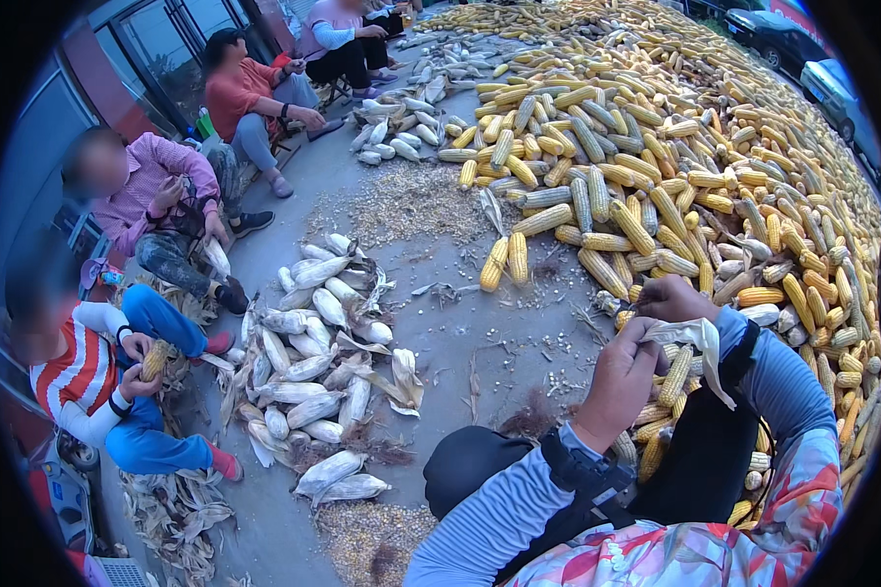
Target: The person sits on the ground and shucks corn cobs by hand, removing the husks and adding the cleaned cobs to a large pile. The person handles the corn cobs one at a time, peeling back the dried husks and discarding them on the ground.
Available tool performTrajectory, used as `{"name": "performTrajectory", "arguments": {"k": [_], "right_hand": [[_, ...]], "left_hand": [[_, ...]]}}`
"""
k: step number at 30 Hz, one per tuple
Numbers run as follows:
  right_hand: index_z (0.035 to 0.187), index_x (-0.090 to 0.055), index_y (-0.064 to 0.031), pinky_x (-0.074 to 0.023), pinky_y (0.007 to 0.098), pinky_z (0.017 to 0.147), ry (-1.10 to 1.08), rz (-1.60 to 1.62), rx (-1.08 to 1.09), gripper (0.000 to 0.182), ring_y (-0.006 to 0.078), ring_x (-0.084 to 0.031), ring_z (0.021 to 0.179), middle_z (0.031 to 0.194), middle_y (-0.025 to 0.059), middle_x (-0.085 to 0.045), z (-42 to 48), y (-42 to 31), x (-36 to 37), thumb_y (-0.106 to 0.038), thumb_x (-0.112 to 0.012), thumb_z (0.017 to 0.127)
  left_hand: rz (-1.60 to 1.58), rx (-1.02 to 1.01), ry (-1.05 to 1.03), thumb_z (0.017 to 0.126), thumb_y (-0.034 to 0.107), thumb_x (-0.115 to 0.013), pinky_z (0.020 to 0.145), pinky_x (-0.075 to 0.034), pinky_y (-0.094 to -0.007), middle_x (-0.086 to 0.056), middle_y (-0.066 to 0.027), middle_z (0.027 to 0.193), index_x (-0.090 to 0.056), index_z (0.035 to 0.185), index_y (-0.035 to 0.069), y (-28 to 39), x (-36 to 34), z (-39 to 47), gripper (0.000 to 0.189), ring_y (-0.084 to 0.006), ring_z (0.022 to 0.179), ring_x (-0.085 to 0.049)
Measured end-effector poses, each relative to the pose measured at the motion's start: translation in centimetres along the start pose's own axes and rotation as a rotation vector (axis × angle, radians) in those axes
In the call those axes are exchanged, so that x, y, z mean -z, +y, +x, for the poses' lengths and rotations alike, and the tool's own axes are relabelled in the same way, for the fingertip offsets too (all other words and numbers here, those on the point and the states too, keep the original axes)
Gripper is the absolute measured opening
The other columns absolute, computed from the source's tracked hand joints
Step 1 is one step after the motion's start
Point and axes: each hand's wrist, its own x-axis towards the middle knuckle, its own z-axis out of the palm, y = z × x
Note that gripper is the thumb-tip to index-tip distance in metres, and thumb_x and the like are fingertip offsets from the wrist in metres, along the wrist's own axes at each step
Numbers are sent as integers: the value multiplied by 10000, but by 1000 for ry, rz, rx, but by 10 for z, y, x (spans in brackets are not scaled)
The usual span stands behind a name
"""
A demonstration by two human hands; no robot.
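Note:
My left hand (617,381) is closed on a pale corn husk (694,337) that hangs down to the right between my arms. My right hand (672,299) is just beyond it, bent over a partly seen ear of corn (622,318); its fingertips are partly hidden, so its hold cannot be made out. Bare yellow ears of corn (675,376) lie below my hands, beside my dark-clad legs. Two husked ears (517,257) lie on the concrete in front of the big heap.
A large heap of husked corn (668,176) fills the right side. Unhusked ears (316,367) are piled at the left centre, with loose kernels (371,539) below. Several people sit along the left; one in a striped top (81,367) holds an ear. Parked cars (774,40) stand at the top right.

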Motion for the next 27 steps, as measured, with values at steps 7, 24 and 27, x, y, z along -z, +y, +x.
{"name": "performTrajectory", "arguments": {"k": [7, 24, 27], "right_hand": [[919, -606, 19, -488, 329, 708, -102, -29, 119, 205, 224, -612, 779, 824, 139, -634, 57, -5, -128, -126, -628, 775], [1201, -466, 39, -476, 329, 858, -609, 482, 204, 358, 214, -560, 1030, 1160, 145, -549, 113, -187, -255, -66, -535, 866], [1194, -488, 29, -498, 297, 765, -558, 396, 62, 356, 197, -585, 938, 1086, 135, -588, 124, -114, -234, -86, -543, 861]], "left_hand": [[-78, -224, 63, 916, 54, -419, 555, -405, -208, -469, -5, 637, -490, 916, -15, 23, 24, -17, 99, -72, 599, -470], [-58, -387, 226, 907, 60, -427, 502, -386, -247, -496, -32, 608, -495, 968, 3, 41, 68, -28, 108, -85, 524, -466], [-78, -399, 319, 885, 54, -452, 495, -374, -331, -467, -117, 580, -465, 861, 5, 38, 68, -28, 56, -202, 513, -487]]}}
